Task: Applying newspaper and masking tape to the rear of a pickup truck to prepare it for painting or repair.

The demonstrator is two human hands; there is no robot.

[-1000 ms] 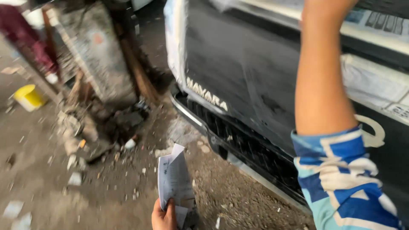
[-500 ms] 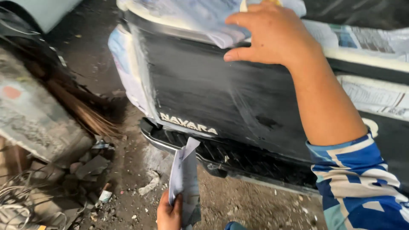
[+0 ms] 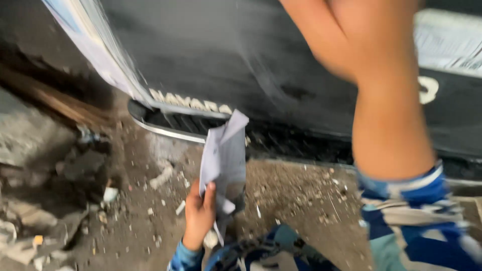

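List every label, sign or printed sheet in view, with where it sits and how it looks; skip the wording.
Raised lettering: low on the black vehicle panel, above the step; a short metallic row.
Printed paper strip: upper right on the panel; pale, blurred.
White mark: right of the right hand; partly hidden, rounded.
Folded paper: held in the left hand; pale grey-white, creased.

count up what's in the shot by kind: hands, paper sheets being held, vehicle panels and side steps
hands: 2, left hand and right hand
folded paper sheets: 1, paper gripped in the left hand
black vehicle panels: 1, panel
side steps: 1, step
total: 5
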